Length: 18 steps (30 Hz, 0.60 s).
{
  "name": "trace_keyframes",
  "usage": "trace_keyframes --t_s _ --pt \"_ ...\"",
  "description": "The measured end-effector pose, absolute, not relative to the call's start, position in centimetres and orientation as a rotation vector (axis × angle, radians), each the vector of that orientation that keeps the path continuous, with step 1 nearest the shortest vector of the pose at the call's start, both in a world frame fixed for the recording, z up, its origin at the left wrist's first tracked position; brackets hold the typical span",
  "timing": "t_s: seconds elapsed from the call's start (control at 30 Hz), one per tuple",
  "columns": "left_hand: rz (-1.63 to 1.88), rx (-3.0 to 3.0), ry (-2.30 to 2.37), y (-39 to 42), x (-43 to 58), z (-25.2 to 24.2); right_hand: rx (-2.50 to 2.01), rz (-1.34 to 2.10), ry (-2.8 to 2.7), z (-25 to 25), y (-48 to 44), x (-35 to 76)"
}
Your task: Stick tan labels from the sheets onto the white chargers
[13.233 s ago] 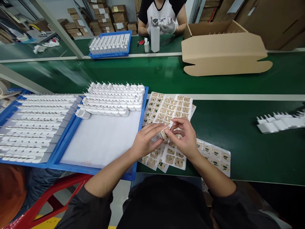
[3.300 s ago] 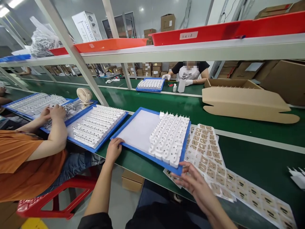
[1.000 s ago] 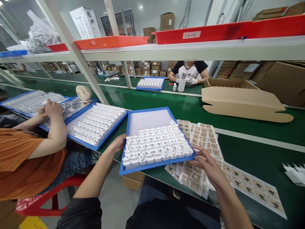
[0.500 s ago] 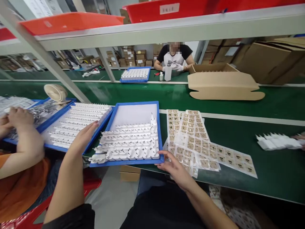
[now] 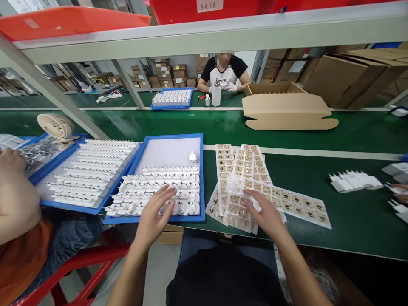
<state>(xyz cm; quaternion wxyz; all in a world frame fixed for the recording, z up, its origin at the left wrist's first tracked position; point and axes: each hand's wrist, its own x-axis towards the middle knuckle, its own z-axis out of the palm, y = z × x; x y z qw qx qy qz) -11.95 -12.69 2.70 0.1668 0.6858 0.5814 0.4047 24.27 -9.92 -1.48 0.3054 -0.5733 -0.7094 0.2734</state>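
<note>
In the head view, the left hand (image 5: pixel 156 214) was loosely spread, with no object visible in it, over rows of white plug adapters (image 5: pixel 188 197) in a blue tray (image 5: pixel 203 178); contact could not be told. 1 lone plug adapter (image 5: pixel 193 159) stood beyond its fingertips. Each was probably light, rigid and smooth, best gripped by the body's sides, clear of the prongs. The right hand (image 5: pixel 266 212) was half-curled over label sheets (image 5: pixel 245 163), likely thin and easily creased; whether it held anything was unclear. The tray's raised rim stood between the 2 hands. Left of the left hand lay another filled tray (image 5: pixel 86 208); beyond the right, an open cardboard box (image 5: pixel 287 112).
</note>
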Motion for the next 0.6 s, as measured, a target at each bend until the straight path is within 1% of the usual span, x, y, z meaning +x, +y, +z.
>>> trace_keyframes --t_s 0.03,0.1,0.23,0.27,0.33,0.47,0.6 --pt "1.144 1.986 1.637 -12.4 -11.7 2.9 -1.546 0.540 -1.909 -2.2 -9.3 26.2" --pt "1.085 2.057 1.641 -11.0 -11.4 4.0 -1.574 0.348 -2.006 -3.9 -8.2 29.5" --pt "0.816 2.171 1.733 -4.7 -10.6 7.4 -1.585 0.288 -2.193 -6.0 -7.3 32.4" --pt "0.699 2.180 1.763 -2.6 -10.2 8.0 -1.568 0.278 -2.211 -6.3 -7.3 32.4" --pt "0.357 2.121 1.879 1.9 -9.1 8.8 -1.523 0.242 -2.214 -6.5 -7.3 32.3" --pt "0.126 1.976 1.977 9.0 -6.9 7.8 -1.470 0.168 -2.170 -6.4 -7.6 31.9" --pt "0.008 1.878 1.962 11.5 -5.5 6.0 -1.491 0.169 -2.169 -5.6 -8.3 30.8"
